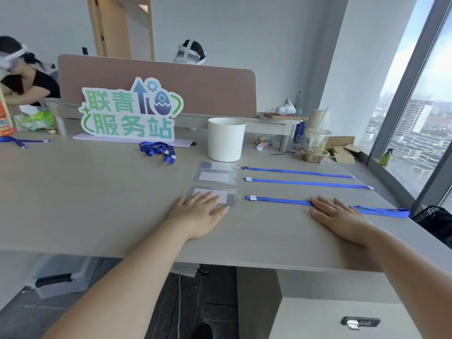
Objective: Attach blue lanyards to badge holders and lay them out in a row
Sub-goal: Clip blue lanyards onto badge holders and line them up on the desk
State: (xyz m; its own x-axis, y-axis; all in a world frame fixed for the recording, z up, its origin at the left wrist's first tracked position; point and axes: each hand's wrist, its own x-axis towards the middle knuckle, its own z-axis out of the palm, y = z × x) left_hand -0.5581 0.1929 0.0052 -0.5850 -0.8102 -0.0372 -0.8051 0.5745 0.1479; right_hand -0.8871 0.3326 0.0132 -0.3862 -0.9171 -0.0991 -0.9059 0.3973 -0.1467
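Landmark: white cylindrical plastic tub (226,139), standing on the pale grey tabletop (97,204).

Counted three clear rectangular plastic badge holders with white card inserts, in a column on my side of the tub. The farthest holder (217,165) lay just below the tub's base, the middle holder (215,177) came next toward me, and the nearest holder (203,193) was last.

Counted three flat blue fabric lanyards drawn out straight, one per holder, each running away to the right of the tub: farthest lanyard (298,171), middle lanyard (308,184), nearest lanyard (278,200). Each clip end sat just beside its holder's edge; I could not tell whether any was actually hooked on.

Two hands were in view. The left hand (198,211) lay flat, palm down with fingers straight and together, pressing on the nearest holder and gripping nothing. The right hand (337,214) lay flat too, fingers spread and straight, resting across the nearest lanyard partway along its strap, whose looped end showed beyond the hand, farther right of the tub.

Left of the tub was one tangled heap of blue lanyards (157,149), number not countable. Behind it was one white, green and blue cut-out sign (129,113). Far left of the tub lay one more loose blue lanyard (22,141).
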